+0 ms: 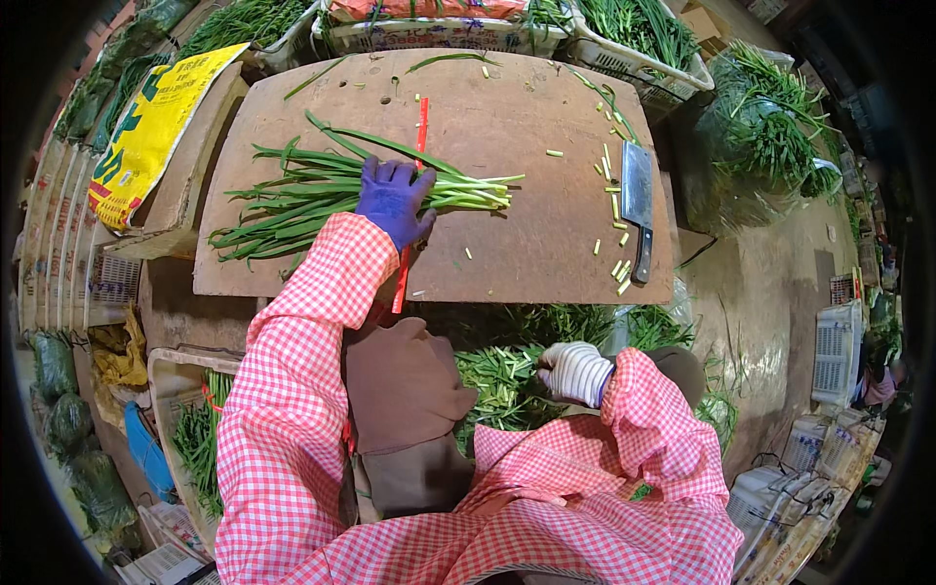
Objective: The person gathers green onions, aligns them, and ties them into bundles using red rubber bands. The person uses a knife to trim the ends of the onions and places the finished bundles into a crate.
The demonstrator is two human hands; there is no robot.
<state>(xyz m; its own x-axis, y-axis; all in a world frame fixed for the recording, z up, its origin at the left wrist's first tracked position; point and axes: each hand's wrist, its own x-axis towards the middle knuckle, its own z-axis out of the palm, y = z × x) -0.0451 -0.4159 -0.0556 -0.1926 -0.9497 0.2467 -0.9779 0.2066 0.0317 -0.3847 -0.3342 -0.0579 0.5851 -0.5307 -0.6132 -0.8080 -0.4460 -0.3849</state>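
Note:
On a wooden board (541, 241) lies a bunch of green garlic chives (292, 183), its pale cut ends pointing right. My left hand (395, 201), in a purple glove, rests over the bunch; its fingers are spread across the stalks. A red strip (422, 124) passes beneath the chives, with both ends showing. My right hand (578, 373), in a striped white glove, is low in front of me, beside a heap of cut chive pieces (501, 380); its fingers are curled, and whether it holds anything is hidden. A cleaver (636, 208) with a black handle lies at the board's right side.
Short cut stalk ends (618, 270) are scattered near the cleaver. White plastic crates (446, 36) of greens line the far edge. A yellow bag (164, 131) drapes a box at left, above a crate (164, 365) holding tied bundles. A plastic bag of greens (760, 139) stands right.

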